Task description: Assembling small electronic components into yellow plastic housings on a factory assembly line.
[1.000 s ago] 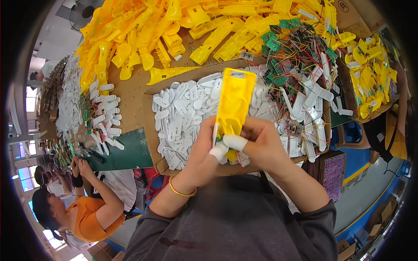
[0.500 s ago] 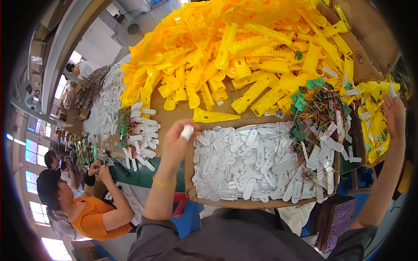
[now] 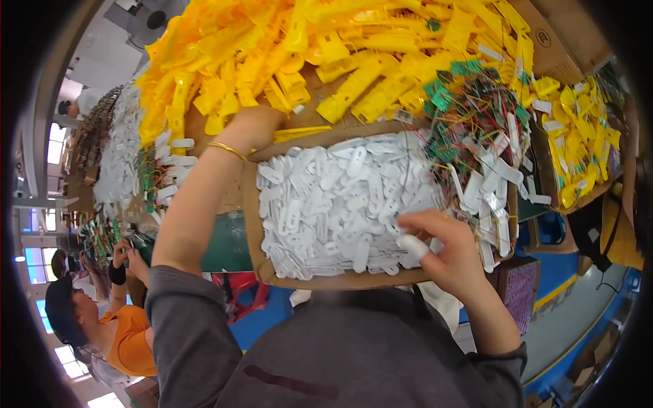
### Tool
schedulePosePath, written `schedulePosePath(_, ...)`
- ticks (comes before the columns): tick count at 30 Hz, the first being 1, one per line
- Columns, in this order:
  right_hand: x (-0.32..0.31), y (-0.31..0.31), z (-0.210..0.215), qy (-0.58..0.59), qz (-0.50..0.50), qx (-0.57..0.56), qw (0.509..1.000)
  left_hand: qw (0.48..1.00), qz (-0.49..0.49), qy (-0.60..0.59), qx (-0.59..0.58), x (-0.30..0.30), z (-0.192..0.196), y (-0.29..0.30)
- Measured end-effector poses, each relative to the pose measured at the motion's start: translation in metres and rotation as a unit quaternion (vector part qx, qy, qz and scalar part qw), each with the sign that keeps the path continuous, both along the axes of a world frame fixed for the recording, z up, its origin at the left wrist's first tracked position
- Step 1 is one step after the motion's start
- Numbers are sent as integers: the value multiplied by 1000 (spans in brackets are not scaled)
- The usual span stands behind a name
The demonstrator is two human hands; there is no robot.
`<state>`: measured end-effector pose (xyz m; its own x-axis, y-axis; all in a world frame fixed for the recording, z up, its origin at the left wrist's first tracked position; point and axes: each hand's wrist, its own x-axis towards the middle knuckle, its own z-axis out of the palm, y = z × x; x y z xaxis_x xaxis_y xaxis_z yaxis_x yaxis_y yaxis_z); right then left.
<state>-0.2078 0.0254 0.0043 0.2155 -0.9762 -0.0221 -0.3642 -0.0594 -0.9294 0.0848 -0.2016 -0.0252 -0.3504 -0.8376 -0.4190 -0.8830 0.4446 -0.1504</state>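
My left hand (image 3: pixel 258 127) reaches past the far left corner of a cardboard box, at the left end of a long yellow plastic shell (image 3: pixel 303 132). Its fingers are mostly hidden, so whether they grip the shell does not show. Over the box's near right part hovers my right hand (image 3: pixel 449 248), fingers curled and apart from the thumb, holding nothing visible. A white cover (image 3: pixel 413 246) wraps one of its digits. Beneath it, small flat white plastic pieces (image 3: pixel 326 204) fill the box (image 3: pixel 253 234).
A large heap of yellow shells (image 3: pixel 231 47) rises behind the box. Green circuit boards with tangled wires (image 3: pixel 469 115) lie over its right side. Farther right stands a carton of yellow parts (image 3: pixel 578 143). A co-worker in orange (image 3: pixel 129 340) sits at the left.
My right hand has come from the yellow parts at the far right to above the white pieces. My left hand has reached to the yellow shell behind the box. The view has shifted.
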Motion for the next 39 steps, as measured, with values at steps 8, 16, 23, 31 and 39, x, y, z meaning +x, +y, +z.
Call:
schedulePosePath(8,43,-38,-38,288,82,-231,926,684,215,697,32,6,73,79)
schedulePosePath(16,58,-62,-29,277,144,-286,906,228,342,845,342,-48,33,207)
schedulePosePath(23,57,-3,-7,-394,12,345,852,373,471,756,258,-82,17,225)
schedulePosePath(31,56,8,-8,-331,-27,248,910,489,411,729,246,-95,11,228)
schedulePosePath(39,24,-14,1,-94,176,169,965,622,221,706,258,-88,13,233)
